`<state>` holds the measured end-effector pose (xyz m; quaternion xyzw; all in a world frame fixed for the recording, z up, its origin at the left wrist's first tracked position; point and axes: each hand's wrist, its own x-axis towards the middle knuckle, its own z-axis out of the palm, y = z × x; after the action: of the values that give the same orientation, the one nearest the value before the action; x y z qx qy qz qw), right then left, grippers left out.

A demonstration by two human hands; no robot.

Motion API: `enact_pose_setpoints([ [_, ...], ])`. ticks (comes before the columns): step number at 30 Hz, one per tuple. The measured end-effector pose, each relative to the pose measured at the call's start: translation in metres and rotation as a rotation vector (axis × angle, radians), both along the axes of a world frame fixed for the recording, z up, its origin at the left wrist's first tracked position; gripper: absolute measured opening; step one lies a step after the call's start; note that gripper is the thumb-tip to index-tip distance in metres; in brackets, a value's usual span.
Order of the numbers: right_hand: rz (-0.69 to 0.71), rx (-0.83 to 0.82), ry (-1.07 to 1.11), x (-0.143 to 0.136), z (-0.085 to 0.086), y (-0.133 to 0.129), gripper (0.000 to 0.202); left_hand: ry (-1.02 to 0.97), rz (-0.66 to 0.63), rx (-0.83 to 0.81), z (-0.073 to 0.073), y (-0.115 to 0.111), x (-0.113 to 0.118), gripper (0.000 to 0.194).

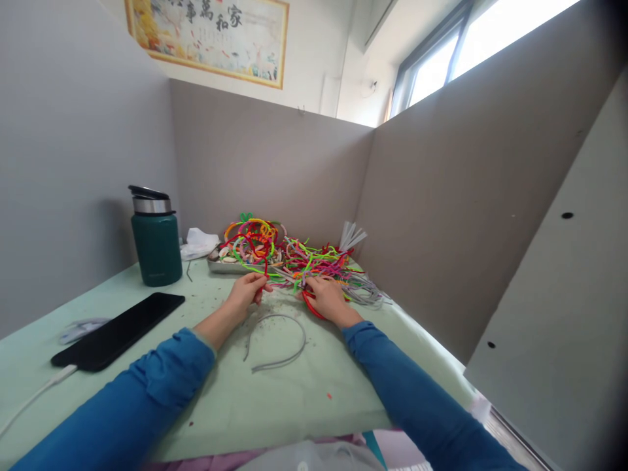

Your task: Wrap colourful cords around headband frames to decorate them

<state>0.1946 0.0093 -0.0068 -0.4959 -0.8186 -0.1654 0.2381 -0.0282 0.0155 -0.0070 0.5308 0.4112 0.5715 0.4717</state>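
My left hand [249, 290] is closed in a pinch on a red pipe cleaner [266, 265], which rises from the fingertips toward the tray. My right hand [326, 297] rests at the near edge of a tangled pile of coloured pipe cleaners [318, 258], its fingers curled down. What those fingers grip is hidden. Red pipe cleaners [313, 307] curve out beneath that palm. On the cloth between my forearms lies a thin grey headband [301, 343], touched by neither hand.
Behind my left hand, a metal tray [228, 267] holds colourful twisted hoops and small pieces. To the left stand a green bottle [157, 248], white tissue [200, 242] and a black phone [120, 330] on a white cable [36, 399]. Grey partitions [275, 150] enclose the table.
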Motion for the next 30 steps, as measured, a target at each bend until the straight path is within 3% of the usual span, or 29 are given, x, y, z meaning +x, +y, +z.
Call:
enact_pose_setpoints([
  [3, -0.08, -0.065, -0.005, 0.003, -0.003, 0.004, 0.035, -0.009, -0.012, -0.002, 0.001, -0.001, 0.001, 0.029],
  [6, -0.051, -0.143, 0.002, 0.009, -0.004, 0.009, 0.036, 0.015, -0.028, 0.001, 0.003, -0.003, 0.002, 0.029],
  [10, 0.013, -0.077, 0.269, 0.006, 0.006, 0.008, 0.027, 0.074, -0.106, 0.015, 0.007, -0.008, 0.005, 0.029],
  [13, 0.185, -0.103, 0.58, -0.014, 0.015, 0.002, 0.032, 0.134, -0.203, 0.021, 0.009, -0.013, 0.008, 0.029],
  [17, 0.438, -0.453, 0.888, -0.046, 0.013, 0.0, 0.032, 0.255, -0.284, 0.066, 0.01, -0.018, 0.013, 0.027],
  [24, 0.469, -0.575, 1.118, -0.051, -0.008, 0.009, 0.029, 0.343, -0.224, 0.099, 0.007, -0.015, 0.017, 0.029],
  [30, 0.419, -0.518, 1.147, -0.051, -0.014, 0.009, 0.03, 0.506, -0.134, 0.175, -0.002, -0.006, 0.016, 0.026],
])
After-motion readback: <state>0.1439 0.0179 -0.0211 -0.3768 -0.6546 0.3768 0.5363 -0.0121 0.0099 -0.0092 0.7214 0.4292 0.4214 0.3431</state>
